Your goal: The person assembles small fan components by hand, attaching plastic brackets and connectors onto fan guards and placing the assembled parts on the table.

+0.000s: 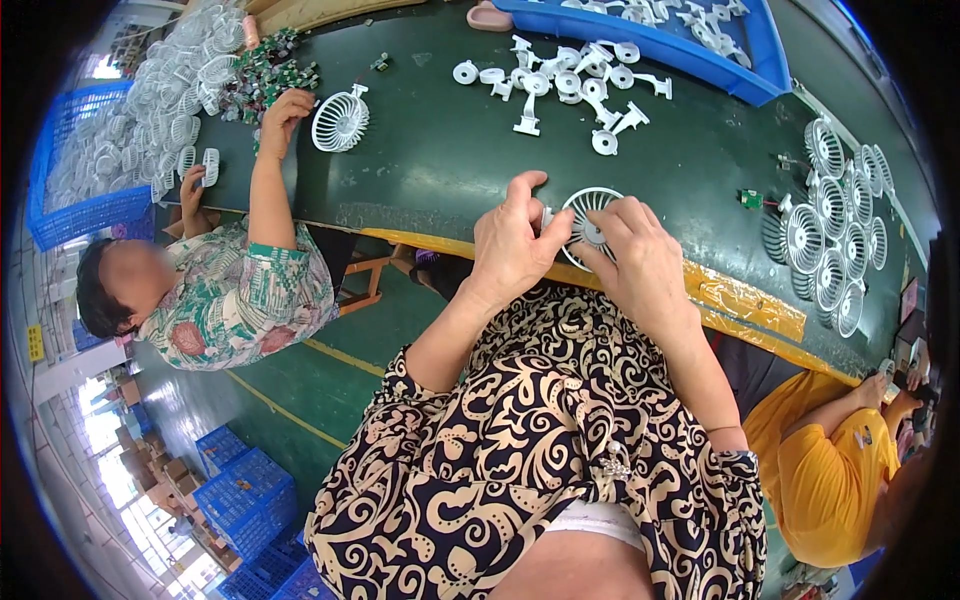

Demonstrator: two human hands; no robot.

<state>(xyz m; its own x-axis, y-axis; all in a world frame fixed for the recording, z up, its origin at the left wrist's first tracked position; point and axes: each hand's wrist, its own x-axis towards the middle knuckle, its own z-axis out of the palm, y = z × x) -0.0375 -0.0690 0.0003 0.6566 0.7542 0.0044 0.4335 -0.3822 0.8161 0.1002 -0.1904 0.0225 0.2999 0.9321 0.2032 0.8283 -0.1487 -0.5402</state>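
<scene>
A round white fan guard [588, 208] with thin ribs is at the near edge of the green worktable, in front of my body. My right hand [642, 258] is closed on its right rim, fingers bent over the ribs. On the other side, my left hand [508, 240] pinches a small white plastic piece [546, 217] between thumb and fingers, right beside the guard. Most of that piece is covered by the fingers, so its shape cannot be made out. Beyond my hands lies a loose pile of white bracket-like plastic parts [568, 85].
A blue tray [680, 55] of white parts stands at the back. Several fan guards [830, 205] and a small green circuit board [750, 199] lie at right. At left are a co-worker [240, 300], a lone guard [340, 122], circuit boards [270, 75] and heaped guards. Another co-worker [820, 460] sits right.
</scene>
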